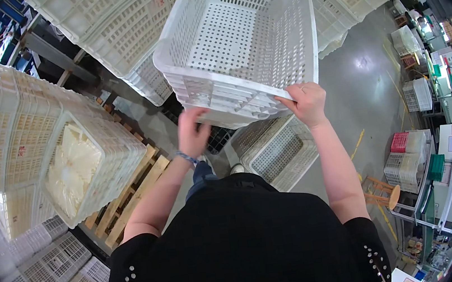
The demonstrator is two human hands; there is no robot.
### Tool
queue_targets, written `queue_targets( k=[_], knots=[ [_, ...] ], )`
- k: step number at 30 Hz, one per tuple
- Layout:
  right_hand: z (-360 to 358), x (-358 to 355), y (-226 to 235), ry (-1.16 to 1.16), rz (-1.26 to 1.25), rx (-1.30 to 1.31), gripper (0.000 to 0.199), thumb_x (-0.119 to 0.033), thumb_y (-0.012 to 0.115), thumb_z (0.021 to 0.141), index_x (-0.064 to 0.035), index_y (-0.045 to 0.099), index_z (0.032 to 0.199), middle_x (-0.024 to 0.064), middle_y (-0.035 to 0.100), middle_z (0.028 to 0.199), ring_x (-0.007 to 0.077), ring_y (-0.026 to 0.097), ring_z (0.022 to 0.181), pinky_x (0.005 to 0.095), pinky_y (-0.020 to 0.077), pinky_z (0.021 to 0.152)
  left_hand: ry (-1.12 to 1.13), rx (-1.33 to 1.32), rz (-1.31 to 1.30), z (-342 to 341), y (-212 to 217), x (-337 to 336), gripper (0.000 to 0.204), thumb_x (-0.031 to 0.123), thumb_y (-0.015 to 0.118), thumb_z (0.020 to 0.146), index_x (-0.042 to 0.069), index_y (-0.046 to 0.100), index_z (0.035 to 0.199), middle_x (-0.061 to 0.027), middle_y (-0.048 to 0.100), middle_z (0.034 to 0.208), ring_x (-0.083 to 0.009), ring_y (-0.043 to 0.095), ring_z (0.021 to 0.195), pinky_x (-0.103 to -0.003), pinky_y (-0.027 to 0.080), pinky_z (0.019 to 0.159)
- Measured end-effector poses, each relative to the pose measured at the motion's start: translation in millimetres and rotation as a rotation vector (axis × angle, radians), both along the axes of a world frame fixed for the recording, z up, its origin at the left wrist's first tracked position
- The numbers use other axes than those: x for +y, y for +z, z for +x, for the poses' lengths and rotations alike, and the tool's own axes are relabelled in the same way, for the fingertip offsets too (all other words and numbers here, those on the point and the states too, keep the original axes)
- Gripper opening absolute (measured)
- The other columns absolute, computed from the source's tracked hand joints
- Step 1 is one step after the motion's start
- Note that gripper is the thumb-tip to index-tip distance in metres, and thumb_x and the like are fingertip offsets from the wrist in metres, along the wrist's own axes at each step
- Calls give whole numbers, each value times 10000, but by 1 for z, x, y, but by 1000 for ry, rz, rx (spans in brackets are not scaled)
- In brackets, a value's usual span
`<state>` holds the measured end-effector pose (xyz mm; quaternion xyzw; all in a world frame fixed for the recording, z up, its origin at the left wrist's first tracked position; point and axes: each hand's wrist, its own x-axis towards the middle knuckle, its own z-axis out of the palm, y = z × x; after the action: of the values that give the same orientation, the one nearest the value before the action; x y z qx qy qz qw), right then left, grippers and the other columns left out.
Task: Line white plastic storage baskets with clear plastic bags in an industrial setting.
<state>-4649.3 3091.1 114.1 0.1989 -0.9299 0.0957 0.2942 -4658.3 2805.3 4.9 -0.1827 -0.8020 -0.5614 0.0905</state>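
White basket (235,32): at 12 o'clock, its open top showing.
Right hand (308,100): clamped on the rim at its 5 o'clock corner, probably for steadiness.
Left hand (193,135): near its 7 o'clock side, blurred; cannot tell whether gripping.

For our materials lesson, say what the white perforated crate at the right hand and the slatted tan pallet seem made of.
White perforated crate in the right hand: probably plastic, smooth with a faint sheen; its regular holes look moulded. Slatted tan pallet: likely bare wood, matt, with plank-like boards.
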Motion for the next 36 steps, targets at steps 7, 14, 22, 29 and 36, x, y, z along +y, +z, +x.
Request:
queue_targets(
  k=[7, 14, 22, 29, 36],
  knots=[
    [5, 4, 0, -22, 12, 1, 259, -348, 678, 674, -132, 553, 609, -4, 485, 479, 178, 480, 441, 287, 377, 457, -102, -156, -93, 14, 0, 55, 484, 1, 518, 712, 121, 472, 1178, -86, 518, 898, -236, 545, 790, -321, 445, 728],
    [3, 15, -11, 52, -38, 100, 289, -380, 664, 677, -133, 537, 599, 2, 479, 475, 184, 486, 437, 286, 367, 431, 29, 217, -633, 1, 2, 64, 406, 83, 543, 714, 194, 518, 1104, -52, 545, 902, -242, 558, 803, -358, 442, 684],
    [3, 19, -14, 13, 10, 102, 410, -460, 611, 710, -127, 459, 524, 4, 440, 427, 186, 473, 399, 289, 369, 406, 88, -76, -458, 4, -12, 73, 317, 59, 572, 727, 135, 521, 1030, -16, 570, 848, -159, 575, 739, -293, 465, 630],
    [2, 20, -13, 42, 0, 152, 360, -422, 649, 682, -140, 472, 545, -4, 413, 423, 167, 445, 390, 275, 341, 399, 221, -211, 115, 9, -25, 88, 286, 14, 570, 739, 67, 512, 1013, -48, 547, 872, -143, 555, 672, -255, 461, 601],
    [2, 23, -13, 39, -11, 138, 349, -410, 652, 682, -140, 474, 552, -3, 411, 424, 168, 452, 394, 277, 346, 400, 211, 358, -175, 16, 39, 64, 227, 13, 598, 704, 32, 536, 922, -82, 527, 956, -232, 490, 920, -336, 403, 784]
  ],
)
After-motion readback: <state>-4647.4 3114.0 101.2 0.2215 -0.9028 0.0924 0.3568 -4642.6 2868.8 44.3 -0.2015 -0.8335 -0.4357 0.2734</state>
